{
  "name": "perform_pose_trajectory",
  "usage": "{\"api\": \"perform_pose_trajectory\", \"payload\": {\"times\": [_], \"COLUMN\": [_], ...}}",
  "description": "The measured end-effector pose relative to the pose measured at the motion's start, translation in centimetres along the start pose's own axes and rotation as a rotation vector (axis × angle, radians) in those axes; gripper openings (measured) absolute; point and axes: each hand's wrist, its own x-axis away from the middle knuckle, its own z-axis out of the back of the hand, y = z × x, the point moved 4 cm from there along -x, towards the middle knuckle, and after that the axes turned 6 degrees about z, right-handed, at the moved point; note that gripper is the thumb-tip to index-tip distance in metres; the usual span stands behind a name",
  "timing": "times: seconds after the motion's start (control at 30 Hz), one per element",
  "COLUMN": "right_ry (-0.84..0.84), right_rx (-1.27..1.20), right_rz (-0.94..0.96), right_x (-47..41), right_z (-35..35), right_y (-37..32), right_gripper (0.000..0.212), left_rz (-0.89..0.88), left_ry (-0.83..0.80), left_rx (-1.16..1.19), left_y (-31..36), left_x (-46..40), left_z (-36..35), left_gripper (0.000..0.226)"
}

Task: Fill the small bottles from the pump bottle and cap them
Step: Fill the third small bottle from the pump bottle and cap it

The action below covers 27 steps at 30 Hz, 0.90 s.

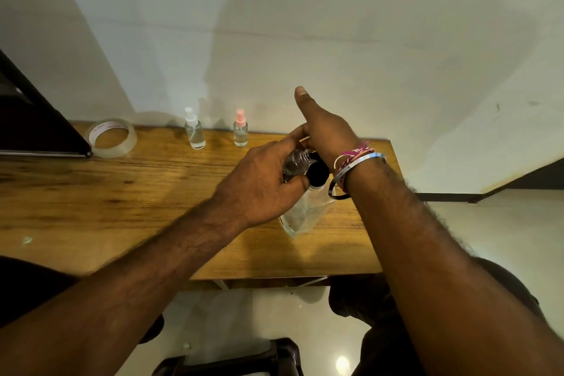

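Over the pump bottle point(308, 210), which stands near the right end of the wooden table point(122, 192), the left hand point(262, 183) grips a small clear bottle point(294, 160) tilted against the black pump head point(317, 172). The right hand point(323, 128) rests on the pump, thumb stretched out straight; its fingers are hidden. Beyond the pump bottle, by the wall, stand a white-capped spray bottle point(194, 131) and a pink-capped spray bottle point(240, 130), with a tape roll point(111, 137) further left.
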Motion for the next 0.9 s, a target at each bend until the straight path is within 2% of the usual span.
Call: {"api": "perform_pose_trajectory", "payload": {"times": [0.27, 0.4, 0.5, 0.6, 0.7, 0.9], "right_ry": [0.044, 0.025, 0.03, 0.029, 0.027, -0.079], "right_rx": [0.091, 0.156, 0.106, 0.077, 0.004, -0.103], "right_rz": [0.088, 0.14, 0.101, 0.089, 0.049, -0.047], "right_x": [0.1, -0.2, -0.3, 0.0, -0.2, -0.8], "right_z": [-0.2, -0.7, -0.7, -0.4, -0.1, 0.1], "right_y": [0.0, 0.1, 0.4, 0.1, -0.2, -0.1], "right_gripper": [0.089, 0.076, 0.083, 0.09, 0.081, 0.083], "left_rz": [0.041, 0.071, 0.075, 0.052, 0.011, -0.005], "left_ry": [-0.005, -0.005, -0.008, -0.015, -0.018, -0.012], "left_rx": [-0.008, 0.022, 0.045, 0.061, 0.089, 0.099], "left_y": [-0.6, -0.6, -0.5, -0.2, 0.2, 0.5], "left_x": [0.2, 0.4, 0.5, 0.6, 0.5, 0.4], "left_z": [-0.1, -0.1, -0.1, -0.1, 0.2, 0.4], "left_gripper": [0.05, 0.039, 0.038, 0.054, 0.067, 0.063]}}
